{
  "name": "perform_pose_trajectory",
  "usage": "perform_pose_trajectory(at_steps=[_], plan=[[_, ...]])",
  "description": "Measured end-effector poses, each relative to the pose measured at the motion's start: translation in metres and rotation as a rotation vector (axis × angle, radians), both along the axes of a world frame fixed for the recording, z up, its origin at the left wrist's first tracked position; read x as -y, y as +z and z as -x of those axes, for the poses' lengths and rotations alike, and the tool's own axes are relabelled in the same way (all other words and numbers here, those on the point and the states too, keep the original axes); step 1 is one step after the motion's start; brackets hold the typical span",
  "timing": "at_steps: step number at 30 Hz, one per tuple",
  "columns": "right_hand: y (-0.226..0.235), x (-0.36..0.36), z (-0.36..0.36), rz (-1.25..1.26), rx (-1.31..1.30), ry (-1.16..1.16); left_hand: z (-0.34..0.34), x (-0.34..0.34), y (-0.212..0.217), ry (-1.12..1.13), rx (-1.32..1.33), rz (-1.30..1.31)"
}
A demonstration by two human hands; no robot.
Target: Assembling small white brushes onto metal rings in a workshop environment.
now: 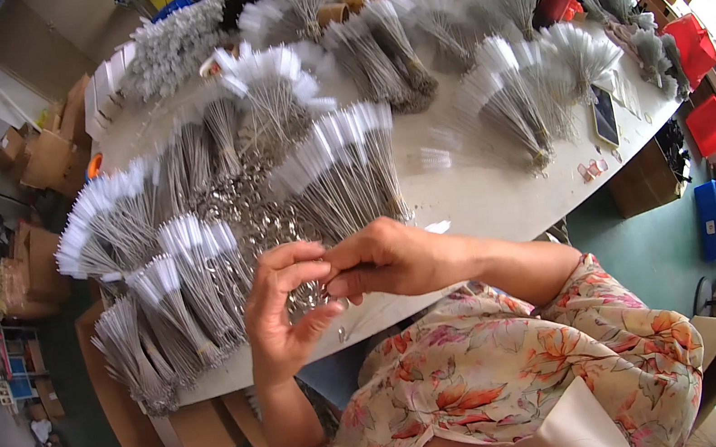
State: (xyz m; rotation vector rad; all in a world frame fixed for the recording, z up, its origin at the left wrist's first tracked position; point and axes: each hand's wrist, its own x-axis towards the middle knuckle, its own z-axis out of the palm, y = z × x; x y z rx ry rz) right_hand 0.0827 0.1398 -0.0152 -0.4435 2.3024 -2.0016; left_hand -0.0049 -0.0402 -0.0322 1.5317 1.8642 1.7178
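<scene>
Held piece: a small metal piece point(321, 276), probably a key ring or a thin wire brush end, is pinched between both hands just above the near edge of the desk point(500, 194); its exact kind cannot be told, as it is mostly covered.
Left hand: the left hand point(283, 312) is held palm up, thumb and forefinger curled nearly closed on the piece, the other fingers point(321, 320) loosely spread.
Right hand: the right hand point(390, 255) is closed over the piece from the right, fingertips pressed together against those of the left hand.
Ring pile: a heap of shiny metal rings point(252, 215) lies just beyond the hands, touching the nearest bundle.
Nearest bundle: a fan of thin wire brushes with white tips point(346, 170) lies directly behind the right hand.
Doing the step well: the pinch is judged best kept tight and close to the fingertips, with the piece held over the desk so that a dropped piece is caught there.
Edges: the desk's near edge runs right under the hands; beyond it are a floral-sleeved arm point(523, 356) and cardboard boxes point(145, 436) on the floor.
Open room: a bare strip of desk is left to the right of the hands, before a phone point(605, 116); elsewhere the surface is crowded with other brush bundles point(111, 226).
</scene>
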Motion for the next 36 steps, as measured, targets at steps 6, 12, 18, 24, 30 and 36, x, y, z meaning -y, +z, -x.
perform_pose_trajectory(at_steps=[6,12,18,24,30,36], plan=[[-0.008,-0.017,-0.017,-0.012,0.198,0.049,-0.018,-0.011,-0.011,0.078,-0.267,-0.104],[-0.068,-0.118,-0.088,-1.551,0.170,-0.363,-0.034,0.055,-0.071,0.629,0.069,0.510],[-0.082,-0.079,-0.082,-0.615,0.130,-0.377,-0.074,0.062,-0.110,0.631,-0.130,0.626],[-0.078,0.031,-0.025,-0.404,-0.282,-0.158,-0.061,0.050,-0.067,0.403,0.648,-0.016],[-0.054,0.024,-0.001,-0.132,-0.100,-0.001,-0.022,0.051,-0.012,0.217,0.208,0.132],[-0.036,0.010,0.000,0.148,0.344,0.114,-0.007,0.041,-0.002,0.054,0.258,0.071]])
